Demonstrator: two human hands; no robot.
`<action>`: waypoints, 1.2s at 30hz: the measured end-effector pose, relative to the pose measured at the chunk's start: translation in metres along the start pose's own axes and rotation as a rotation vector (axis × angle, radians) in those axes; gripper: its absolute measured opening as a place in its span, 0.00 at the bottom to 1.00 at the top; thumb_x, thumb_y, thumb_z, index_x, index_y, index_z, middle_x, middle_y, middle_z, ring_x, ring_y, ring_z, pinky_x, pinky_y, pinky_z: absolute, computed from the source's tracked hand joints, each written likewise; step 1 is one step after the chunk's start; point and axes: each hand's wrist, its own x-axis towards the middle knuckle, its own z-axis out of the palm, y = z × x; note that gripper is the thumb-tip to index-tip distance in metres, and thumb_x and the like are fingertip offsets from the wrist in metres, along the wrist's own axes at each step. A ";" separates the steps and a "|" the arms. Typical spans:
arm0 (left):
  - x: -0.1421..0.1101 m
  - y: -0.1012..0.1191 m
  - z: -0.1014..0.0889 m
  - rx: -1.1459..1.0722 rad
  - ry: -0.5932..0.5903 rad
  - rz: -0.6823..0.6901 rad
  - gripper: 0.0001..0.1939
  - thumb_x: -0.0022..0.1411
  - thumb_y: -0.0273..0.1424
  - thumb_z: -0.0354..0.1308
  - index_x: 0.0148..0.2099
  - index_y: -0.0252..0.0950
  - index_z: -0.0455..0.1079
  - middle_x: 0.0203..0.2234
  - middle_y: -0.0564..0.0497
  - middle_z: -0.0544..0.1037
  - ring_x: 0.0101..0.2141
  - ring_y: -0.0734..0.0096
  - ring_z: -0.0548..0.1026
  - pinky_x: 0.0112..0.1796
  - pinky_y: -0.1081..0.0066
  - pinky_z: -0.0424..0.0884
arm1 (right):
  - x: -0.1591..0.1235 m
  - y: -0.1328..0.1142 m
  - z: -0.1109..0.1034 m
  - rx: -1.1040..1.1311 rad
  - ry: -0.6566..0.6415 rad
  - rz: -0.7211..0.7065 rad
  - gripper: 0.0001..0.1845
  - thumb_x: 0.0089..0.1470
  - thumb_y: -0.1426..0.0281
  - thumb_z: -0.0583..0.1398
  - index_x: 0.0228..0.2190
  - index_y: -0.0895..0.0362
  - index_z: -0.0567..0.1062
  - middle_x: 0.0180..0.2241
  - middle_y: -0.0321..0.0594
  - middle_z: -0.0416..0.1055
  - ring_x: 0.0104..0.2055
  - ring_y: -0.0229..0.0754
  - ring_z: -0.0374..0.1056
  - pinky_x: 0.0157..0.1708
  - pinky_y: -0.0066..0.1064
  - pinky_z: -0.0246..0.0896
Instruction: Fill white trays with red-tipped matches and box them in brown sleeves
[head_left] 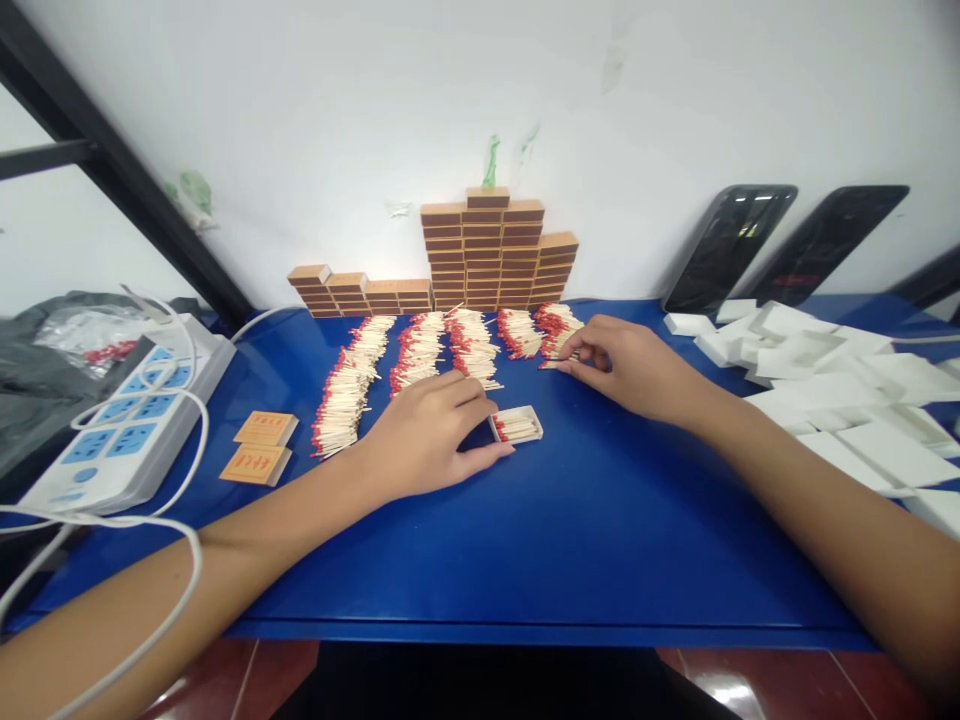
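A small white matchbox tray (537, 434) lies on the blue table, partly filled with red-tipped matches (516, 427). My left hand (427, 435) is curled at the tray's left end, its thumb along the near side and its fingers behind. My right hand (619, 365) pinches a few matches (553, 364) at the near end of the rightmost match pile (559, 325). Further match piles spread leftward in rows: a short one (517, 335), then longer ones (471, 345), (418, 350) and the longest pile (349, 385).
Stacked brown matchboxes (484, 250) stand against the wall. Two orange matchboxes (255, 464) lie at the left, near a white power strip (135, 420) with loose cables. Loose white trays (847, 370) heap at the right; two dark phones (731, 245) lean behind them.
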 end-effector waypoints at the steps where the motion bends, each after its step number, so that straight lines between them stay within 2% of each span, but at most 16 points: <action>1: 0.000 0.000 0.000 0.000 0.005 0.000 0.18 0.73 0.46 0.62 0.46 0.35 0.79 0.38 0.46 0.83 0.40 0.61 0.80 0.43 0.62 0.77 | 0.000 0.000 0.000 0.002 -0.004 -0.005 0.10 0.64 0.60 0.63 0.36 0.53 0.81 0.34 0.43 0.73 0.31 0.45 0.68 0.34 0.38 0.63; 11: 0.000 -0.002 0.001 -0.002 0.002 -0.001 0.18 0.72 0.46 0.63 0.45 0.34 0.79 0.38 0.46 0.83 0.40 0.61 0.81 0.43 0.62 0.77 | -0.001 0.005 0.004 0.058 -0.037 -0.027 0.13 0.66 0.60 0.60 0.33 0.53 0.78 0.34 0.43 0.73 0.33 0.46 0.69 0.35 0.38 0.63; 16: 0.000 -0.001 0.000 0.000 0.002 -0.005 0.17 0.73 0.45 0.62 0.46 0.35 0.79 0.38 0.46 0.83 0.40 0.61 0.80 0.44 0.61 0.78 | -0.006 -0.020 -0.005 0.102 -0.016 -0.075 0.13 0.67 0.58 0.61 0.33 0.52 0.76 0.34 0.42 0.73 0.35 0.47 0.69 0.36 0.38 0.63; 21: 0.000 -0.001 0.000 -0.006 0.025 -0.002 0.17 0.72 0.45 0.63 0.46 0.34 0.79 0.39 0.47 0.83 0.40 0.61 0.81 0.43 0.61 0.77 | -0.017 -0.058 -0.007 0.147 -0.089 -0.136 0.10 0.69 0.62 0.60 0.36 0.52 0.78 0.35 0.42 0.73 0.34 0.44 0.69 0.35 0.36 0.64; 24: 0.000 0.000 0.000 -0.013 0.027 -0.001 0.18 0.73 0.46 0.63 0.46 0.34 0.79 0.38 0.47 0.83 0.39 0.61 0.80 0.42 0.61 0.78 | -0.023 -0.071 -0.002 0.141 -0.108 -0.177 0.08 0.69 0.65 0.60 0.38 0.52 0.77 0.38 0.42 0.74 0.34 0.43 0.71 0.34 0.35 0.65; 31: 0.000 0.000 -0.001 -0.021 0.026 0.019 0.16 0.72 0.43 0.63 0.46 0.34 0.78 0.39 0.46 0.83 0.40 0.61 0.80 0.43 0.61 0.78 | -0.028 -0.078 0.014 0.099 -0.098 -0.217 0.07 0.70 0.69 0.58 0.40 0.54 0.77 0.41 0.44 0.75 0.37 0.45 0.75 0.37 0.37 0.69; 36: 0.001 0.000 -0.002 -0.035 0.011 0.013 0.16 0.73 0.44 0.63 0.46 0.34 0.78 0.39 0.47 0.83 0.39 0.62 0.80 0.42 0.62 0.78 | -0.025 -0.074 0.011 0.103 -0.085 -0.194 0.06 0.69 0.71 0.60 0.41 0.54 0.79 0.41 0.43 0.75 0.35 0.43 0.73 0.36 0.35 0.68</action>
